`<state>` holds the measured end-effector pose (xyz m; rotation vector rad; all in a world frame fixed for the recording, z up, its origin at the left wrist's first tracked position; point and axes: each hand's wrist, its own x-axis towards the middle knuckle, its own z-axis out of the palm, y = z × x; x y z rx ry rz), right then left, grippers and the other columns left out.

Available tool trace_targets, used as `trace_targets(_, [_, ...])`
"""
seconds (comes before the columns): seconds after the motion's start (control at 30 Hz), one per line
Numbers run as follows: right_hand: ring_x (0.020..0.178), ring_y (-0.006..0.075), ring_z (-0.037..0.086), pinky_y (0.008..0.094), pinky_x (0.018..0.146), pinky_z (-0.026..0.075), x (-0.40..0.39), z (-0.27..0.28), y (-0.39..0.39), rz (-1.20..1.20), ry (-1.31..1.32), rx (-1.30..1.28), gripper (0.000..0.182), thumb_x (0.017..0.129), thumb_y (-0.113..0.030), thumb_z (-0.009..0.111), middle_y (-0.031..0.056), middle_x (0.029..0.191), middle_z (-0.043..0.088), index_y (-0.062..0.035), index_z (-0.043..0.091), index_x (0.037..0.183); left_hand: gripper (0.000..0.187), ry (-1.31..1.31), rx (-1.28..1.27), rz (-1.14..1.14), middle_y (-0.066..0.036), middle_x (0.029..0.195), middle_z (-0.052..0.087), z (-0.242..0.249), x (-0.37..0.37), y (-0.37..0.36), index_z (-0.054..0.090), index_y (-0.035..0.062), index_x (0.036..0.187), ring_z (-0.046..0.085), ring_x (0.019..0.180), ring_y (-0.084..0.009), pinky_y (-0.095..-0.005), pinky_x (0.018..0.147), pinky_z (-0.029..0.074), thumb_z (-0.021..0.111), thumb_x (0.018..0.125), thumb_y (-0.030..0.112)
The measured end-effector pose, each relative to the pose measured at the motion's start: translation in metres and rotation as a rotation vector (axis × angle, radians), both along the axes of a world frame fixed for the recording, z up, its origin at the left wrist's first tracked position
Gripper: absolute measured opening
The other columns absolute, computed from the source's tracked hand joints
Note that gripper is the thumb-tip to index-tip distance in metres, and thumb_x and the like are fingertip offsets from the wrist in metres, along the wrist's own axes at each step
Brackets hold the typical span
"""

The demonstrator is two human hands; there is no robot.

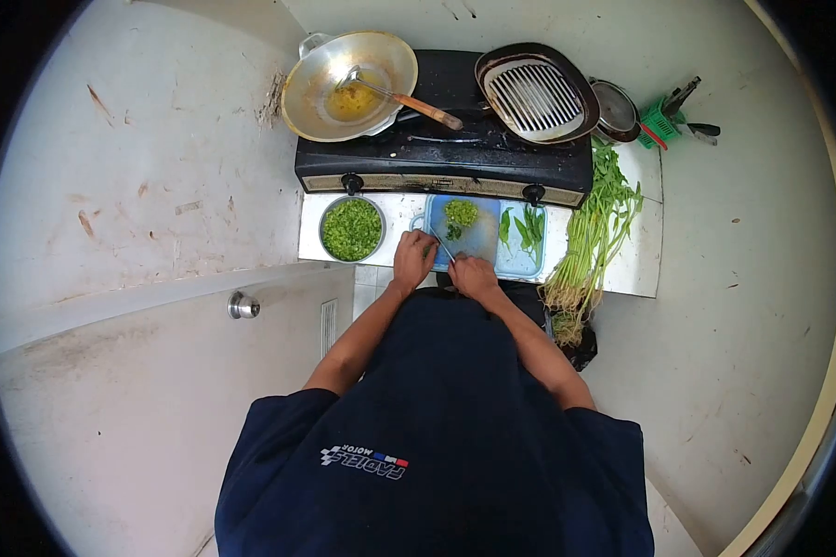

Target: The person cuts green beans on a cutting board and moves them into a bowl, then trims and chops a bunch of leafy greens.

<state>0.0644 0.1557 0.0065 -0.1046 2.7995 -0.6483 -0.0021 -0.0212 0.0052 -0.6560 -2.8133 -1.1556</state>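
My right hand is closed around the handle of a knife, whose blade slants up and left over the blue cutting board. Beside the blade tip, at the board's left edge, my left hand has its fingers curled down; whatever they press on is too small to make out. Just above the blade lies a pile of chopped green pieces, with a few darker bits below it. Whole green chilies rest on the right side, on a light blue tray that shows around the board.
A bowl of chopped greens stands left of the board. Behind is a black stove bearing a wok with a ladle and a grill pan. Long leafy stalks with roots hang over the counter's front edge at right.
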Motion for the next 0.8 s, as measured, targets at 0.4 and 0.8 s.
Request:
trace_targets(0.4, [0.079, 0.0415, 0.074, 0.0521, 0.075, 0.059, 0.005, 0.007, 0.008, -0.011, -0.101, 0.017, 0.042, 0.104, -0.035, 0.05, 0.0242, 0.081, 0.073, 0.0013, 0.068, 0.094, 0.011, -0.03, 0.006, 0.009, -0.008, 0.092, 0.07, 0.001, 0.002, -0.002, 0.077, 0.0089, 0.097, 0.06, 0.094, -0.0312, -0.0406, 0.085, 0.051, 0.071, 0.088, 0.007])
trace_targets(0.8, [0.072, 0.0429, 0.073, 0.0523, 0.068, 0.058, 0.002, -0.003, 0.005, 0.045, -0.001, -0.015, 0.039, 0.104, -0.034, 0.052, 0.0246, 0.074, 0.071, 0.001, 0.065, 0.093, 0.01, -0.081, -0.033, 0.019, -0.009, 0.096, 0.069, 0.001, 0.003, -0.004, 0.077, 0.0063, 0.096, 0.061, 0.096, -0.032, -0.0422, 0.087, 0.05, 0.075, 0.087, 0.011])
